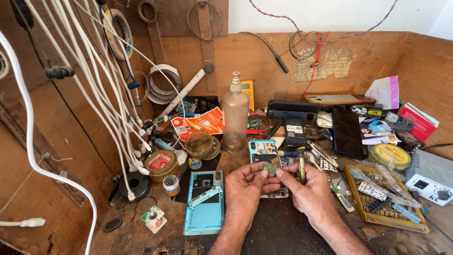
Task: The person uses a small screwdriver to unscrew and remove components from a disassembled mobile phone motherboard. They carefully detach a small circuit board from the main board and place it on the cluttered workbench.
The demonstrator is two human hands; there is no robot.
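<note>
Your left hand (pixel 246 183) and right hand (pixel 306 186) pinch a small green board (pixel 271 167) together over the open phone (pixel 265 156). It looks light, stiff, fragile; grip its edges, not components.

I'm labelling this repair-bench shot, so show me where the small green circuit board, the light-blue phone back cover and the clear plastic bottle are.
small green circuit board (pixel 271 167), head view, on the middle of the board between the fingertips.
light-blue phone back cover (pixel 204 219), head view, on its flat lower half.
clear plastic bottle (pixel 235 120), head view, on the middle of its body.
</note>
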